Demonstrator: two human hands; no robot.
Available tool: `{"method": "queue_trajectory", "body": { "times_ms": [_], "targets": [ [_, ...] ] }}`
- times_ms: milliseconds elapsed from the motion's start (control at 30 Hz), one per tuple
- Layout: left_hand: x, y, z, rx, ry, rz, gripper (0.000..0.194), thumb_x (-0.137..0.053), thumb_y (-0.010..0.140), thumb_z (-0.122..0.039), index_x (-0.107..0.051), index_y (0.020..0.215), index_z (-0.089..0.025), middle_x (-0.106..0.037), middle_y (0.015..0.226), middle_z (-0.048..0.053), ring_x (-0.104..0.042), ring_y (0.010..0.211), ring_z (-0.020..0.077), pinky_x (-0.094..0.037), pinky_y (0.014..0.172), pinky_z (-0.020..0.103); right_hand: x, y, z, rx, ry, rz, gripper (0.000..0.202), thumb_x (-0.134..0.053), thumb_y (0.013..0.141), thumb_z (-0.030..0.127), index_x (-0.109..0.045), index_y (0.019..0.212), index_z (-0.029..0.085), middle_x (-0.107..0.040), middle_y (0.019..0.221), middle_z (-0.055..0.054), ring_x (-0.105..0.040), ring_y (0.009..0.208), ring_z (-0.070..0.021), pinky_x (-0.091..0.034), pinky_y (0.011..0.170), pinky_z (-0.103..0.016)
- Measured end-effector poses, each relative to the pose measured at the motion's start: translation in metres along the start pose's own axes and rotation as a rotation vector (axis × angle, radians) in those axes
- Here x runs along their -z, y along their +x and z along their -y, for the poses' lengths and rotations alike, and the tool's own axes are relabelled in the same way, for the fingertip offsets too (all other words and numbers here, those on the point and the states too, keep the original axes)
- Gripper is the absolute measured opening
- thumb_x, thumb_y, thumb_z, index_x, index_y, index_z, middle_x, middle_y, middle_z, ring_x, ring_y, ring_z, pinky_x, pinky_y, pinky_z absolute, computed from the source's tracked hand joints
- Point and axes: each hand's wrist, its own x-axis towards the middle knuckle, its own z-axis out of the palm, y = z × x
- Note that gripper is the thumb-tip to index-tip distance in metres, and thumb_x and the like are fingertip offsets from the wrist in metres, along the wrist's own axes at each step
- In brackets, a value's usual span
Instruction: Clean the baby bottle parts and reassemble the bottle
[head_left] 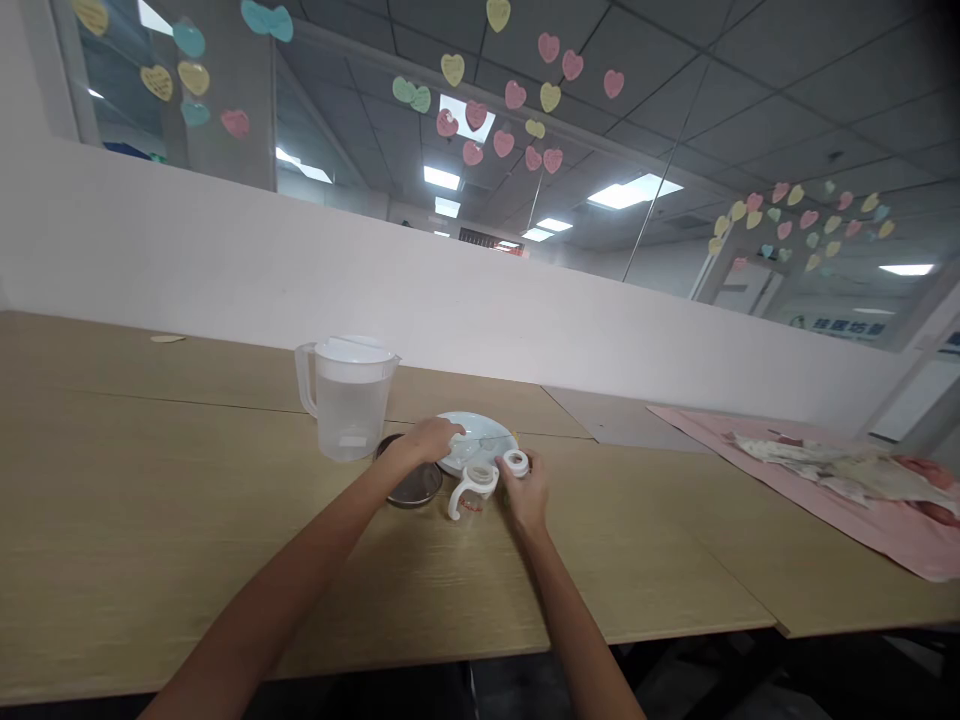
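Pale wood is forming the worktop (187,480), where a flat beige piece (167,339) is lying at the far left, near the white wall (225,245). Next, a translucent pitcher (351,405) with a white lid is standing upright, its handle pointing left. Just right of it, a dark round dish (412,487) is lying partly under the view of the left forearm. The left hand (433,440) is reaching over the near-left side of a pale plate (480,436); its fingers are bending toward the plate, but whether they are closing on something small there cannot be told. In front of the plate, a small clear bottle (474,492) with white handles and red markings is standing upright with its mouth uncovered, between the two hands. Just right of its mouth, the right hand (529,492) is holding a white ring cap (516,461), the thumb on its left and the other fingers curling around its right, clamped on it. Farther right, a grey sheet (630,418) is lying by the wall, and a pink cloth (795,492) is spreading beneath crumpled fabric (855,473).
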Motion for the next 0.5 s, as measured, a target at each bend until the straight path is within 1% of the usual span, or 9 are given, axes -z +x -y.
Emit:
{"method": "queue_trajectory", "body": {
  "times_ms": [67,100,167,267,333,433,500],
  "targets": [
    [0.000,0.001,0.003,0.006,-0.030,0.007,0.050,-0.055,0.077,-0.011,-0.058,0.125,-0.024,-0.067,0.117,0.008,-0.064,0.102,0.0233,-0.048,0.086,0.031,-0.001,0.001,-0.001,0.050,-0.034,0.020,0.047,-0.064,0.069,0.057,-0.063,0.096,0.018,-0.065,0.097,-0.009,-0.058,0.092,-0.0239,-0.042,0.084,-0.034],
    [0.003,0.001,0.005,0.004,-0.044,-0.023,0.048,-0.055,0.078,-0.014,-0.058,0.125,-0.023,-0.067,0.117,0.008,-0.064,0.103,0.0231,-0.048,0.088,0.031,-0.001,0.001,-0.001,0.057,-0.044,0.024,0.047,-0.064,0.069,0.056,-0.064,0.096,0.018,-0.065,0.098,-0.009,-0.057,0.094,-0.0244,-0.042,0.085,-0.035],
    [0.012,0.001,0.008,0.007,-0.054,-0.142,0.042,-0.055,0.080,-0.019,-0.060,0.122,-0.021,-0.067,0.117,0.008,-0.062,0.106,0.0233,-0.046,0.092,0.032,-0.002,0.002,-0.002,0.025,-0.036,0.022,0.051,-0.065,0.067,0.055,-0.063,0.100,0.017,-0.064,0.100,-0.010,-0.058,0.093,-0.0244,-0.042,0.084,-0.035],
    [0.031,0.001,0.017,0.042,-0.051,-0.419,0.035,-0.051,0.084,-0.024,-0.062,0.117,-0.018,-0.066,0.118,0.010,-0.058,0.111,0.0249,-0.041,0.099,0.036,-0.003,0.001,-0.002,-0.036,-0.006,-0.013,0.059,-0.069,0.063,0.055,-0.059,0.106,0.016,-0.065,0.099,-0.010,-0.059,0.088,-0.0230,-0.044,0.079,-0.033],
    [0.045,0.000,0.026,0.102,-0.088,-0.657,0.032,-0.049,0.085,-0.027,-0.063,0.113,-0.020,-0.066,0.114,0.008,-0.058,0.110,0.0259,-0.038,0.102,0.040,-0.002,0.001,-0.001,-0.037,-0.014,-0.032,0.057,-0.069,0.063,0.056,-0.059,0.103,0.016,-0.065,0.099,-0.010,-0.059,0.088,-0.0227,-0.044,0.079,-0.032],
    [0.060,-0.008,0.043,0.281,-0.208,-1.047,0.029,-0.049,0.085,-0.028,-0.062,0.110,-0.020,-0.065,0.107,0.007,-0.056,0.106,0.0270,-0.035,0.101,0.045,-0.001,-0.001,0.001,-0.015,-0.033,-0.026,0.053,-0.066,0.066,0.056,-0.062,0.102,0.017,-0.065,0.100,-0.010,-0.059,0.092,-0.0233,-0.043,0.083,-0.033],
    [0.065,-0.015,0.060,0.433,-0.302,-1.243,0.029,-0.047,0.086,-0.027,-0.058,0.112,-0.019,-0.060,0.113,0.009,-0.051,0.109,0.0276,-0.033,0.101,0.047,-0.001,-0.001,0.001,-0.009,-0.027,0.000,0.052,-0.063,0.069,0.057,-0.063,0.104,0.017,-0.065,0.101,-0.011,-0.058,0.092,-0.0235,-0.043,0.083,-0.034]
  ]
}}
